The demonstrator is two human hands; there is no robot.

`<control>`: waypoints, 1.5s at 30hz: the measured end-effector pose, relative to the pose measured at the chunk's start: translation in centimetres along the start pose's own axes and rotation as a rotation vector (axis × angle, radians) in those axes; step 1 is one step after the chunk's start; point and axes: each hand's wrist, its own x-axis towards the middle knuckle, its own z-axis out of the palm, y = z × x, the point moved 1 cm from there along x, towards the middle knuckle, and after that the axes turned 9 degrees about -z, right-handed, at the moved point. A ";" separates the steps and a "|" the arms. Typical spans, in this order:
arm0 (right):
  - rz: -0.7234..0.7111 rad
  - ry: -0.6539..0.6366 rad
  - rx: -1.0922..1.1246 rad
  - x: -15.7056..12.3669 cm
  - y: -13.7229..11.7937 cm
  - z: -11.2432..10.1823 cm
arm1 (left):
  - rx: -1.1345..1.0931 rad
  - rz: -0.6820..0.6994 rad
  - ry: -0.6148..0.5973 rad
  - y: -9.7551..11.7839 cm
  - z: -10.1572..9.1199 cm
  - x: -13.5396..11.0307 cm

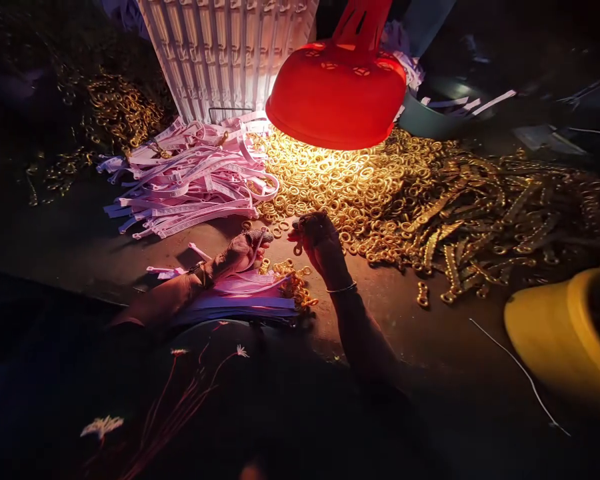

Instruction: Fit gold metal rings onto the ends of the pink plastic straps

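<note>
My left hand [243, 250] is closed on a narrow pink strap [258, 248], pinched between thumb and fingers. Opposite it, my right hand [320, 233] is closed, with a small gold ring [298, 249] hanging just below its fingertips. A small gap separates the two hands. Beneath them lies a stack of pink straps [240, 285] with gold rings [297, 287] at their right ends. Behind my left hand is a large heap of pink straps [200, 180]. Loose gold rings [350, 177] are piled beyond my right hand.
A red lamp [337, 97] lights the pile from close above. Gold chain-like strips [480, 220] spread to the right, near a yellow bucket [545, 327]. A ribbed pale panel [225, 60] stands behind. A thin wire [520, 370] lies at the front right.
</note>
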 end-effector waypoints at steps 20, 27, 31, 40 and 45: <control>-0.061 -0.123 -0.650 -2.4 0.7 2.2 | 0.159 -0.014 -0.067 -0.1 2.2 -1.0; -0.034 -0.249 -0.708 -0.8 1.6 1.5 | 0.248 0.124 0.031 -1.6 1.4 0.7; -0.040 -0.287 -0.687 -0.1 2.0 1.0 | 0.298 0.172 0.063 -1.5 1.4 1.0; -0.056 -0.423 -0.751 -4.8 -3.2 1.3 | 0.441 0.055 -0.051 3.1 3.0 -3.3; -0.064 -0.470 -0.954 -10.1 -5.1 2.1 | 0.576 -0.085 -0.163 2.0 2.1 -6.7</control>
